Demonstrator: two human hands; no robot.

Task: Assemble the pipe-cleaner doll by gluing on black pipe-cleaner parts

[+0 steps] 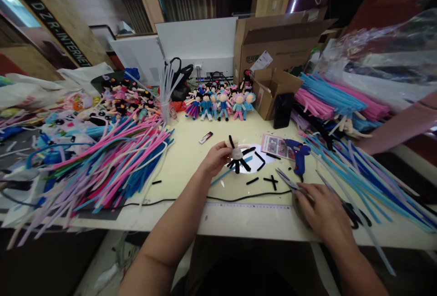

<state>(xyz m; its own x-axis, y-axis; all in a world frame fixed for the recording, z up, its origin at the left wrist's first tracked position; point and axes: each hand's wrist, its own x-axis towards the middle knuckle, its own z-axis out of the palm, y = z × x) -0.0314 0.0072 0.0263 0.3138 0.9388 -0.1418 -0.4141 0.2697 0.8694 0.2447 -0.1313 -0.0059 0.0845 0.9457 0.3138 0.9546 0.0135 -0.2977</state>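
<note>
My left hand (215, 158) pinches a small white-and-black pipe-cleaner figure (236, 153) above the middle of the table. Black strips fan out at its lower end and one black piece sticks up at the top. My right hand (321, 207) is closed round the handles of a pair of scissors (287, 178), low over the front right of the table. The scissor blades point up and to the left. Short black pipe-cleaner pieces (252, 181) lie between the hands, two of them crossed (271, 181). A blue glue gun (299, 155) rests beyond the scissors.
Bundles of coloured pipe cleaners (112, 164) cover the left side; more blue ones (362, 173) lie at right. Finished dolls (223, 104) stand at the back beside cardboard boxes (273, 45). Black-handled scissors (355, 216) lie right of my hand. A black cable (235, 199) crosses the front.
</note>
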